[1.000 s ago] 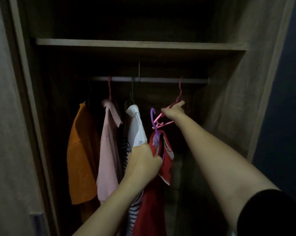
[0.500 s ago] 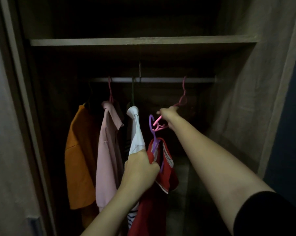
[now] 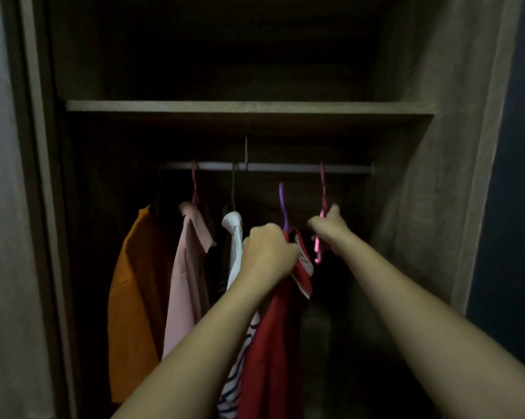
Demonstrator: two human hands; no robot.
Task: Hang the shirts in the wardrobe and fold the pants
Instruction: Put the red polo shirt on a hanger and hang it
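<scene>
A dim wooden wardrobe (image 3: 421, 207) has a shelf (image 3: 240, 106) above a metal rail (image 3: 285, 167); from the rail's left part hang an orange shirt (image 3: 134, 297), a pink shirt (image 3: 188, 276) and a white striped shirt (image 3: 235, 246). Below the rail's middle, the left hand (image 3: 267, 255) has its grip curled tight around the top of a red shirt (image 3: 270, 343) on a purple hanger (image 3: 282, 207), whose hook ends just under the rail, not touching it. Towards the rail's right end, the right hand (image 3: 330, 232) has its grip closed on a bare pink hanger (image 3: 322, 189) hooked over the rail.
</scene>
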